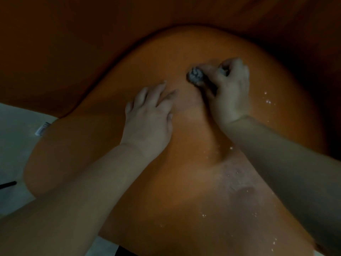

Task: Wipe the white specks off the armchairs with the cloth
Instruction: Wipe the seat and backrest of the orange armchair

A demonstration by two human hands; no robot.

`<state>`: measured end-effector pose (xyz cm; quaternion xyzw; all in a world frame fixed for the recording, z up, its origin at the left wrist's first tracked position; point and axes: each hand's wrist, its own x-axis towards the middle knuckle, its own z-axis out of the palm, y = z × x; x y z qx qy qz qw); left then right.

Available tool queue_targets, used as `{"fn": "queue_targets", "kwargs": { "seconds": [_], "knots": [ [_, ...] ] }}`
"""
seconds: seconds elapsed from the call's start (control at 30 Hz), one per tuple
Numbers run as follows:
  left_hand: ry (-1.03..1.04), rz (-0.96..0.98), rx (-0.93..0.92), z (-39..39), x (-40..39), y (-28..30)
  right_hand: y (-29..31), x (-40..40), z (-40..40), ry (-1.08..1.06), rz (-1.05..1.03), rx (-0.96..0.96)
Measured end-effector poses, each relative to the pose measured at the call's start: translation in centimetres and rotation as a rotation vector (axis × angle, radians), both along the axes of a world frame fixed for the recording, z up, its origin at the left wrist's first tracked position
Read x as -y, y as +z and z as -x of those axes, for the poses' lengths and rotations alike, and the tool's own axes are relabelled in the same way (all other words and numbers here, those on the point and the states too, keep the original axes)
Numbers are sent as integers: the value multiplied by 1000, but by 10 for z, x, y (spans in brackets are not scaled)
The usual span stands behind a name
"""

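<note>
An orange armchair seat [140, 58] fills most of the view. My right hand [230, 89] grips a small bunched grey cloth [196, 76] and presses it onto the cushion near the seat's far side. My left hand [149, 115] lies flat on the cushion just left of it, fingers spread and straight. White specks [267, 100] dot the fabric to the right of my right hand. More white specks [203, 215] are scattered near the front of the seat, beside a dull smeared patch [241, 191].
The orange backrest [73, 43] rises behind the seat in shadow. Pale floor [14, 145] shows at the left, with a small white tag [42, 128] at the chair's edge and a thin dark rod [8, 184] lying low on the left.
</note>
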<state>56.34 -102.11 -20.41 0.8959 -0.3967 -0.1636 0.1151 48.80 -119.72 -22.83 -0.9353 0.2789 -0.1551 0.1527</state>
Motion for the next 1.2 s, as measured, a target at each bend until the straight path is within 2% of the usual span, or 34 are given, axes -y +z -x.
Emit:
{"fn": "queue_targets", "kwargs": {
  "seconds": [0.17,0.27,0.4,0.5,0.63,0.73,0.8,0.9,1.0,1.1,1.2],
  "knots": [
    [-15,-3,-4,4,10,2,-1,-23,24,-223,-105,27],
    [-53,10,0,8,15,2,0,-42,52,-111,-99,18],
    [-76,24,16,14,20,-1,-1,-1,32,17,0,6],
    [-65,23,24,18,23,-2,-1,24,15,-94,-36,32],
    [-74,-20,5,25,30,1,0,-8,48,-253,-101,71],
    [-136,-14,13,34,37,3,3,-23,77,-97,-96,10],
    [-161,-4,22,41,41,2,3,1,76,-26,-42,-15],
    [-160,11,36,47,47,0,3,37,66,-180,-25,18],
    [-116,6,42,51,53,-1,1,18,76,-328,-75,57],
    [-93,23,58,54,55,-3,1,-21,96,-255,-100,54],
    [-94,31,54,55,57,-6,3,1,96,-140,-76,9]
  ]
}}
